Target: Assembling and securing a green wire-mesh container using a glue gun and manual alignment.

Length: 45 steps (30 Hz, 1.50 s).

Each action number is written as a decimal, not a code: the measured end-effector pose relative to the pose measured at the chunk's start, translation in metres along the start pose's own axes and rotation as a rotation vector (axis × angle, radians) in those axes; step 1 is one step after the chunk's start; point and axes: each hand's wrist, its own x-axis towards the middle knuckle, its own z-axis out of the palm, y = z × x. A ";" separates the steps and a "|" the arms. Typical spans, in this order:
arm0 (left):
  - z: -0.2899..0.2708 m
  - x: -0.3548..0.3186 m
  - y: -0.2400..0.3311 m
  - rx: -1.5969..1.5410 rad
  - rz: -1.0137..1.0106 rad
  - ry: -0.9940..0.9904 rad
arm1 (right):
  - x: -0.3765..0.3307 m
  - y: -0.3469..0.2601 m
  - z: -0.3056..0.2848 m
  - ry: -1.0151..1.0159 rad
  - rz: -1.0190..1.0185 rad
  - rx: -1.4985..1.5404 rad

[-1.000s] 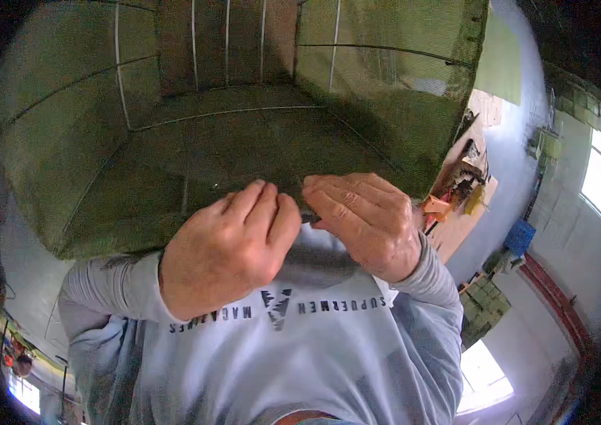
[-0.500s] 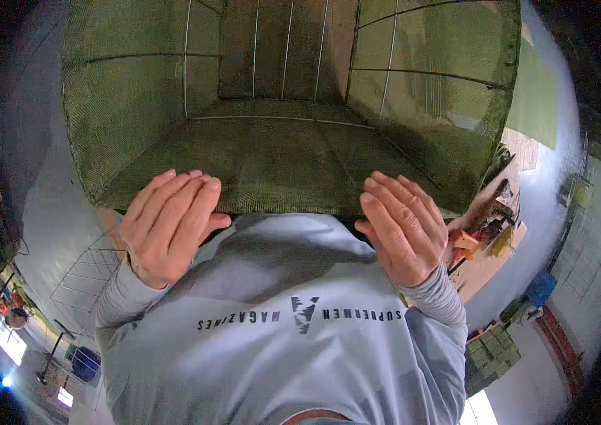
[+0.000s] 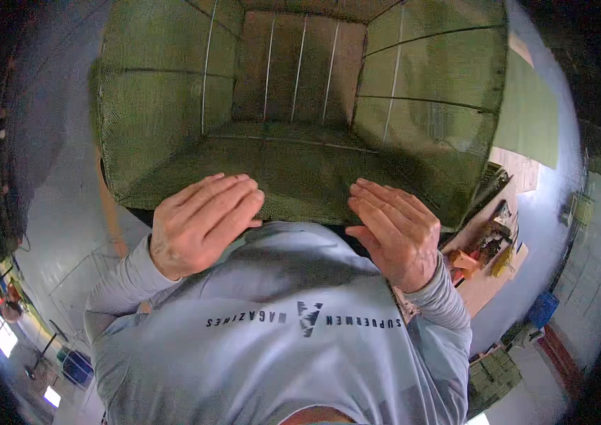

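A large box of dark green mesh [image 3: 428, 120], stiffened by thin metal rods, stands with its open side toward me. My left hand [image 3: 205, 227] is closed over its near lower edge, left of the middle, fingers on the mesh and thumb beneath. To the right, my right hand [image 3: 398, 230] grips the same edge in the same way. Both hands' fingers lie close together, with their tips pointing inward. Part of the edge is hidden under the hands, and the box's top runs out of view.
On the right, a wooden board [image 3: 481, 301] bears an orange tool [image 3: 463, 263], a yellow item [image 3: 503, 263] and dark clutter. Beyond are a blue bin [image 3: 542, 309] and stacked green bundles [image 3: 495, 375]. A thin wire frame [image 3: 81, 276] is at the left.
The box has shifted in view, its left side coming rightward and more of its back wall showing. My left hand has moved right with the edge; my right hand slightly left.
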 end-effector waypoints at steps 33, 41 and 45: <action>-0.011 0.002 0.015 -0.233 -0.197 -0.034 | -0.012 -0.008 0.004 0.090 0.029 0.001; -0.003 0.012 0.003 -0.168 -0.072 -0.029 | -0.008 0.003 0.011 0.182 -0.056 -0.045; -0.003 0.024 -0.009 -0.175 -0.053 -0.022 | 0.008 0.013 0.008 0.209 -0.074 -0.061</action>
